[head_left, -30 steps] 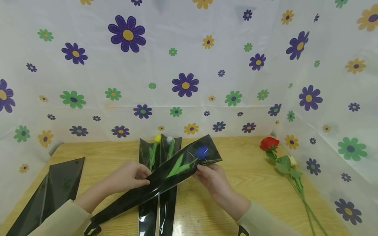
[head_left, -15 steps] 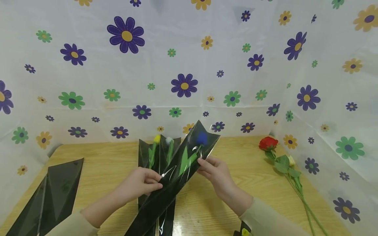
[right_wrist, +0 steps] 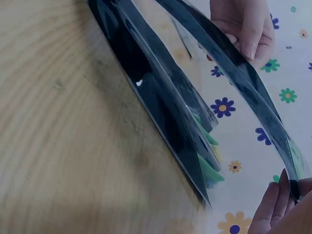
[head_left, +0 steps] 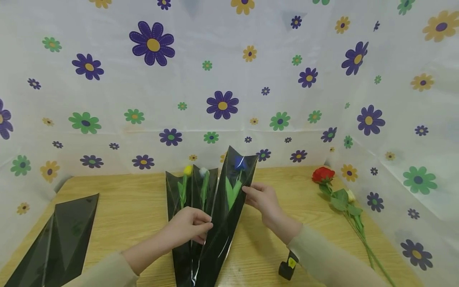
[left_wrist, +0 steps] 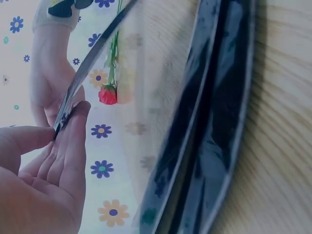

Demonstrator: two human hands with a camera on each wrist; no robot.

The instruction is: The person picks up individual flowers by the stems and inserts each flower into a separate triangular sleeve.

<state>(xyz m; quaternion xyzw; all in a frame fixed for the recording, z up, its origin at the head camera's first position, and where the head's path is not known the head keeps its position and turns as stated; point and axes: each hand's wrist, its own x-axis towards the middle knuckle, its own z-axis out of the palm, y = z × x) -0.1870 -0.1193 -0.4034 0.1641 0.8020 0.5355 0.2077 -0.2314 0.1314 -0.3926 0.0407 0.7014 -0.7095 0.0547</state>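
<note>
A black-and-clear flower sleeve [head_left: 220,235] with a blue tulip [head_left: 240,162] inside is held up over the table, its wide end pointing away. My left hand [head_left: 189,226] pinches its left edge between thumb and fingers. On the opposite edge, near the tulip's leaves, my right hand [head_left: 264,202] pinches the film. Beneath and to the left lie two similar sleeves side by side, one with a yellow tulip [head_left: 188,171], the other with a pale tulip [head_left: 203,172]. The left wrist view shows the held sleeve's edge between thumb and fingertips, apart from the sleeves on the table.
Another black sleeve [head_left: 68,235] lies at the table's left. A red rose [head_left: 323,175] and a whitish flower [head_left: 350,195] with long green stems lie at the right. A white cloth [head_left: 193,83] printed with flowers stands behind the wooden table [head_left: 132,203].
The held sleeve has swung from a slant across the other two to nearly parallel with them, on their right. My left hand has moved right and slightly down; my right hand has risen a little.
</note>
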